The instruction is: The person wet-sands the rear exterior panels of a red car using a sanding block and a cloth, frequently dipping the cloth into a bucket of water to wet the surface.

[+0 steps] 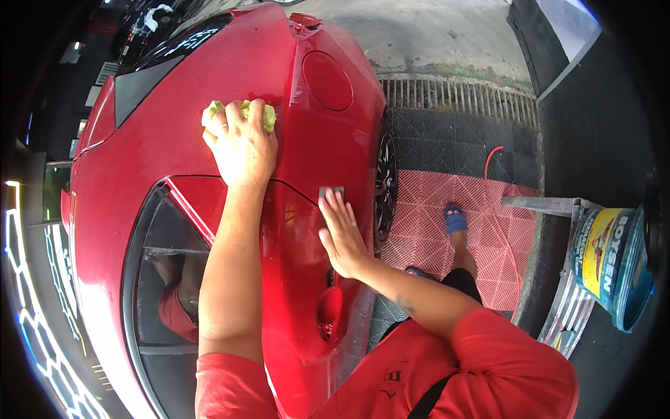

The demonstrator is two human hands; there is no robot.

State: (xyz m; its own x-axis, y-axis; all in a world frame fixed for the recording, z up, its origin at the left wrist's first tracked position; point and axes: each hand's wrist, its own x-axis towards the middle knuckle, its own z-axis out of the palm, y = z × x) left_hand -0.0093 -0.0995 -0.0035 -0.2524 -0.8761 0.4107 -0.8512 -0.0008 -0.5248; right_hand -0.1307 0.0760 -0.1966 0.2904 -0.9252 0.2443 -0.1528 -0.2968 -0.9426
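Note:
A red car (209,84) fills the left and middle of the view, with small wet-looking spots on its paint. My left hand (246,150) is closed over a crumpled yellow-green cloth (213,112) and presses it on the panel above the rear side window. Farther right and nearer to me, my right hand (342,234) lies flat near the edge of the rear door. Under its fingertips it holds a small dark grey square pad (331,190) against the paint; its underside is hidden. A round fuel flap (326,81) and a door handle (329,311) lie beyond and below my right hand.
The car's wheel (385,178) stands beside red and black floor tiles (422,202). A red hose (493,195) runs across them. At the right, a blue bucket (618,279) with a yellow label rests on a metal stand (558,202). A drain grate (460,94) crosses the floor.

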